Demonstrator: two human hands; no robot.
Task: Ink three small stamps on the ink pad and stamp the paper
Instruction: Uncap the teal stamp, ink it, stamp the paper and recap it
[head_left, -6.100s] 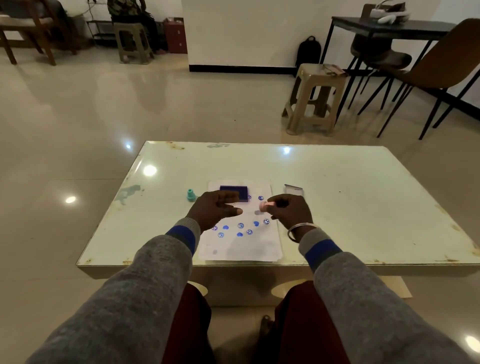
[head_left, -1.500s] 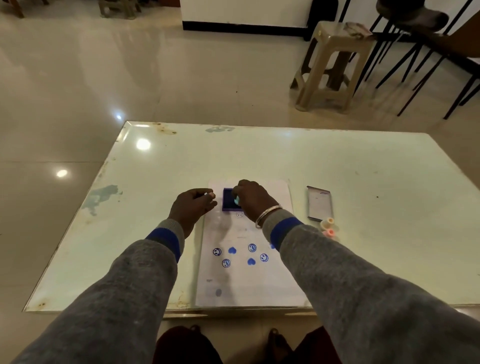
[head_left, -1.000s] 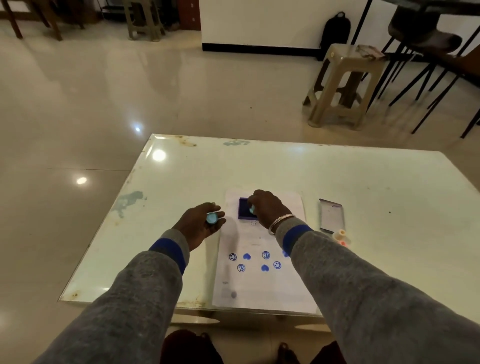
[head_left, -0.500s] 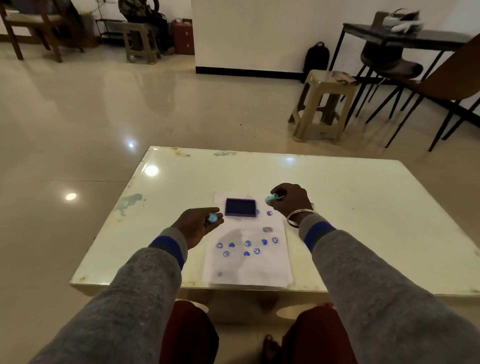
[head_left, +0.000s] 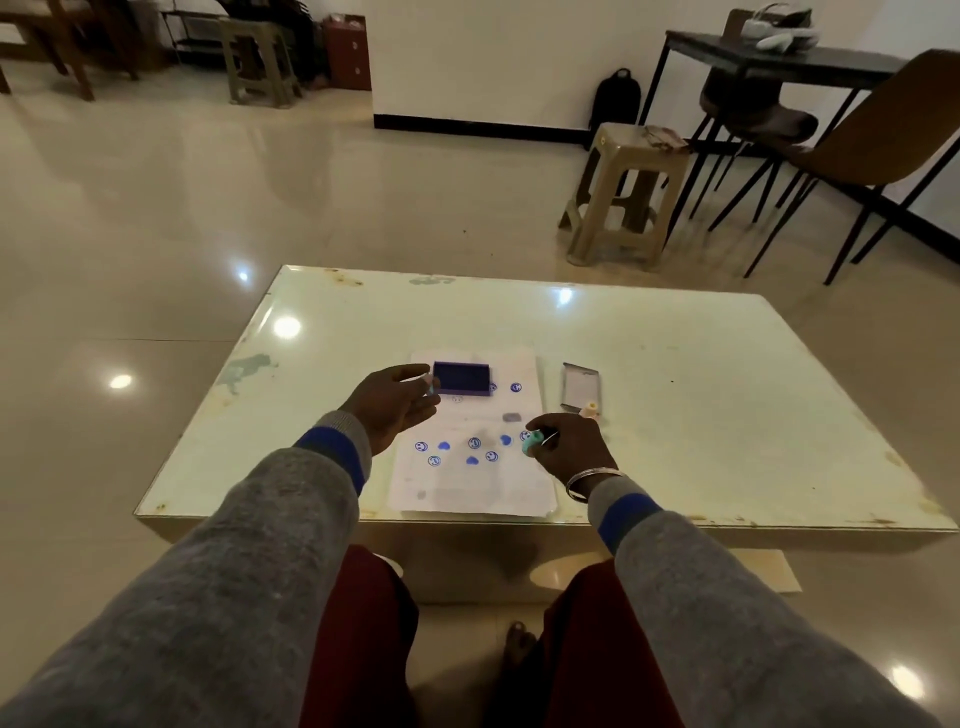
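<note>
A white sheet of paper (head_left: 470, 488) lies on the pale table (head_left: 701, 426), printed with several blue smiley and heart marks. A dark blue ink pad (head_left: 461, 378) sits on the paper's far end. My right hand (head_left: 571, 447) is shut on a teal stamp (head_left: 531, 443), held at the paper's right edge beside the marks. My left hand (head_left: 392, 402) hovers left of the ink pad, pinching a small teal stamp cap (head_left: 429, 382) between its fingertips. Two more small stamps (head_left: 590, 410), pale and pinkish, stand just beyond my right hand.
The ink pad's lid (head_left: 581, 385) lies right of the paper. A plastic stool (head_left: 623, 192), dark chairs (head_left: 857, 140) and a black table (head_left: 779, 47) stand beyond the table's far right. My knees are under the near edge.
My right hand has brought the teal stamp from beside the ink pad down toward me to the paper's right edge. My left hand has risen toward the pad, fingers looser around the cap.
</note>
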